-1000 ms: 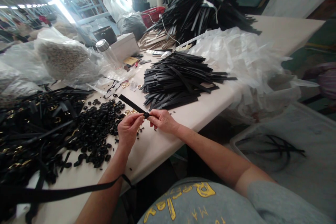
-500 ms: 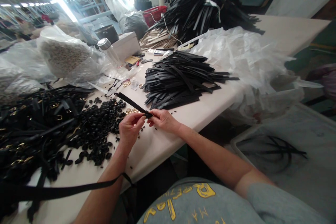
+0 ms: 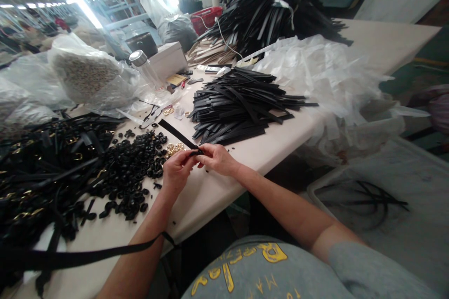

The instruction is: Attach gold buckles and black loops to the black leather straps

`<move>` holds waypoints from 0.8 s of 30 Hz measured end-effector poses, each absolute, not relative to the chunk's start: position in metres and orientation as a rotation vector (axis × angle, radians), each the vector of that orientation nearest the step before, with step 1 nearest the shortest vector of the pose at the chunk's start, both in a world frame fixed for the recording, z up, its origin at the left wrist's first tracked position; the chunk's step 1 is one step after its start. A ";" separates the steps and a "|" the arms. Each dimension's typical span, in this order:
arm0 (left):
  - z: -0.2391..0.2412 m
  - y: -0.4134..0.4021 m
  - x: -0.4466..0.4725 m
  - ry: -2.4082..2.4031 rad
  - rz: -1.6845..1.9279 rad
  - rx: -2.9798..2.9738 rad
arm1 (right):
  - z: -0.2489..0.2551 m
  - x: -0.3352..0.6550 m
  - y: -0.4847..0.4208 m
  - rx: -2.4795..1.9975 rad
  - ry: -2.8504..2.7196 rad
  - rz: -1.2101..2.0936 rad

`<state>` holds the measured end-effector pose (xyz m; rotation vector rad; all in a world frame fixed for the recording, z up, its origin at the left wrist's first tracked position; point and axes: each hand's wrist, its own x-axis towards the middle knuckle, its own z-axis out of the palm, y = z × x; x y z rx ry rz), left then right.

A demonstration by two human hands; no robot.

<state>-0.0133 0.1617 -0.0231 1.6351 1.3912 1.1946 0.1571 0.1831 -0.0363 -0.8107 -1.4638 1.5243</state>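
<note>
A short black strap [image 3: 178, 134] is held at its near end, its free end pointing up and left. My right hand [image 3: 218, 159] pinches that end between thumb and fingers. Close against it, my left hand [image 3: 178, 168] also has its fingers closed at the same end, where a small dark part shows; its kind is hidden by the fingers. Gold buckles [image 3: 174, 149] lie just behind my left hand. To its left spreads a heap of small black loops [image 3: 129, 168]. Behind my right hand lies a pile of flat black straps [image 3: 238, 105].
Black straps with gold buckles [image 3: 42, 163] are heaped at the left. Filled plastic bags [image 3: 87, 70], a glass bottle [image 3: 143, 65] and a larger strap bundle [image 3: 266, 14] stand farther back. White plastic sheeting [image 3: 322, 74] hangs over the table's right edge, above a white bin [image 3: 351, 229].
My left fingers have closed in nearer to my right fingers at the strap's end. The strap's free end has shifted slightly right. Both hands otherwise stay in place.
</note>
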 end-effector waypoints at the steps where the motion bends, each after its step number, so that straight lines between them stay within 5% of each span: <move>1: -0.022 0.162 -0.014 1.366 1.193 1.546 | -0.036 0.157 0.183 -0.815 -1.402 1.552; 24: 0.001 0.156 -0.019 1.208 1.044 1.277 | -0.018 0.168 0.178 -0.841 -1.521 1.745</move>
